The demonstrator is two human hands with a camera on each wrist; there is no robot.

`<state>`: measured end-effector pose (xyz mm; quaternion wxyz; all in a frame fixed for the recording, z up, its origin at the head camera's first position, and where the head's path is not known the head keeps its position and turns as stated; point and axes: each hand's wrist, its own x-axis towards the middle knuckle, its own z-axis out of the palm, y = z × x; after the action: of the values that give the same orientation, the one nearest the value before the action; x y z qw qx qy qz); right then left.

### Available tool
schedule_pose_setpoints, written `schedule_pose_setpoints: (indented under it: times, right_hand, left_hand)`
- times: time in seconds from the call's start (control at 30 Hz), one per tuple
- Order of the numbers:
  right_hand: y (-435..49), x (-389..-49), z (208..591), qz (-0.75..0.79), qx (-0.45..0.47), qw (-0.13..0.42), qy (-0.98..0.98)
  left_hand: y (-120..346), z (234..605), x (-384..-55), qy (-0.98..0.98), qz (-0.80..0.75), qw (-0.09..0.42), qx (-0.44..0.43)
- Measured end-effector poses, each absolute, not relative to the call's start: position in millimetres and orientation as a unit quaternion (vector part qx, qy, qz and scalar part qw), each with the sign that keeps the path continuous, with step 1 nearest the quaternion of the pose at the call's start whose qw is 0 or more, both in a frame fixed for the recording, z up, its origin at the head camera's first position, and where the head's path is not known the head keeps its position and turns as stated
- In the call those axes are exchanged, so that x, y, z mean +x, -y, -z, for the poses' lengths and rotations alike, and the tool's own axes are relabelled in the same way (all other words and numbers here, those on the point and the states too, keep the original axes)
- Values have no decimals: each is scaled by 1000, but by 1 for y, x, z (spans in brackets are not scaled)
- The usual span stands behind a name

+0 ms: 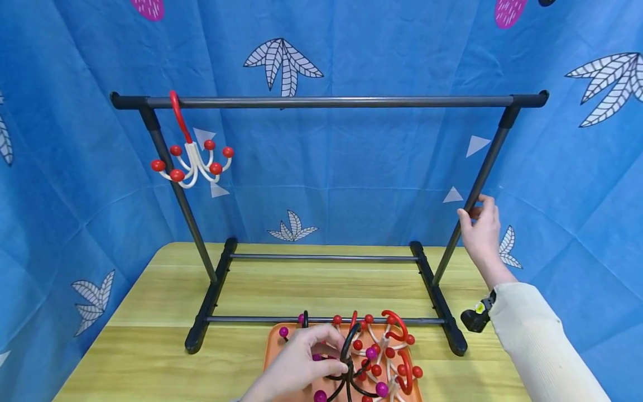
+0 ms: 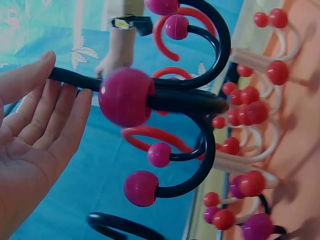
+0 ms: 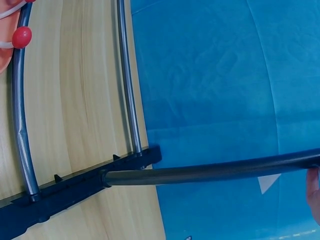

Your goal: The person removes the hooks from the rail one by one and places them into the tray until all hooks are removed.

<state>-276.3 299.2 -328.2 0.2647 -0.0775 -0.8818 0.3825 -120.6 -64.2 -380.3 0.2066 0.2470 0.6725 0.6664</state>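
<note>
My left hand (image 1: pixel 301 360) pinches a black multi-armed hook (image 1: pixel 348 365) between thumb and fingers, low over the orange tray (image 1: pixel 273 341). In the left wrist view the black hook (image 2: pixel 187 102) has magenta balls on its curved arms. Thumb in front and fingers behind, my right hand (image 1: pixel 482 231) grips the right post (image 1: pixel 489 162) of a dark metal rack. Only a bit of the right hand (image 3: pixel 313 195) shows at the right wrist view's edge. A red-and-white hook (image 1: pixel 193 159) with red balls hangs near the left end of the top rail (image 1: pixel 326 102).
Several more red-and-white hooks (image 1: pixel 387 340) and black ones with magenta balls crowd the tray. The tray's far edge meets the rack's front base bar (image 1: pixel 241 319). A wooden table (image 1: pixel 125 346) carries everything, with a blue patterned curtain (image 1: pixel 382 167) behind.
</note>
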Motion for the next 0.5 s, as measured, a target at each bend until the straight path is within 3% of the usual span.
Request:
schedule_pose_setpoints:
  times: [0.5]
  right_hand:
    - [-298,-275,327,-381,-79,268,881]
  left_hand:
    - [58,422,-120,-660,-677,245,215]
